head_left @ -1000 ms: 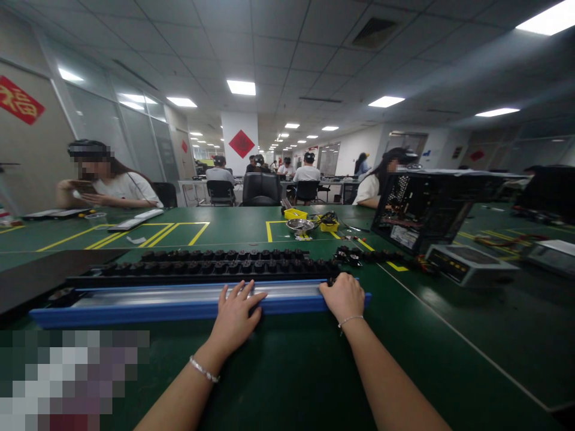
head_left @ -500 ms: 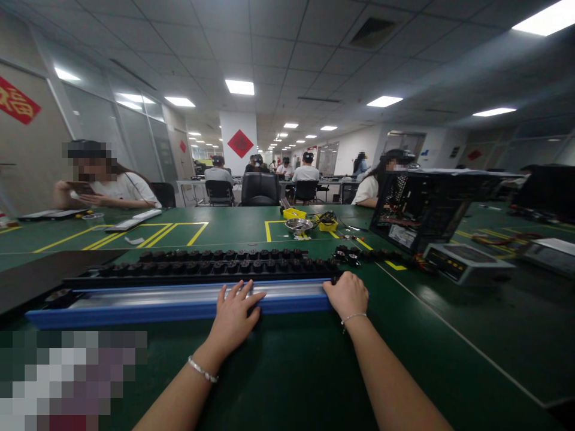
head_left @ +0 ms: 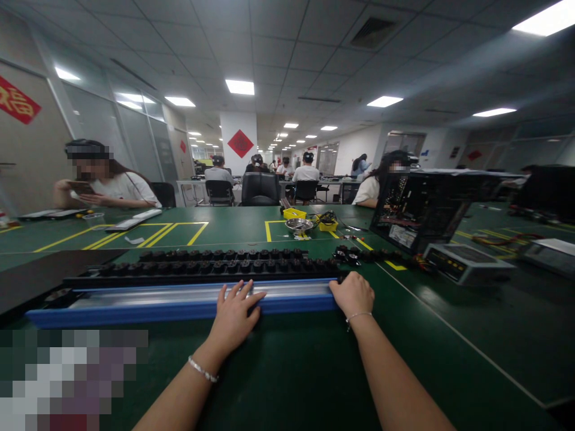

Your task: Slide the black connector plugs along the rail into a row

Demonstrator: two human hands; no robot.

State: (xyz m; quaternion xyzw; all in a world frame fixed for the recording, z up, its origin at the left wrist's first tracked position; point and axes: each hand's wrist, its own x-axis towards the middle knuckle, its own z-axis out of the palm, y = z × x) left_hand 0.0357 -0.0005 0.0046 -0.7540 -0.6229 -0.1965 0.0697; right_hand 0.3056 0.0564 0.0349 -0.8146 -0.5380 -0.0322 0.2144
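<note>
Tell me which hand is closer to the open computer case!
Right. The right hand is in front and left of the computer case; the left hand is farther left, on the blue rail.

Both my hands are bare, and so is all that shows of my left forearm (head_left: pixel 179 396) and right forearm (head_left: pixel 395 374). Round the wrist of my left hand (head_left: pixel 234 317) I wear a pale, silvery bracelet (head_left: pixel 202 369), fairly chunky, made up of small rounded pieces like beads or links; I can't make out which. My right hand (head_left: pixel 354 296) has a bracelet at its wrist too, a finer silvery band (head_left: pixel 360 315), with a little bit hanging off it on the side toward my other arm. My fingers look slender, and the nails are too blurred for me to describe.
</note>
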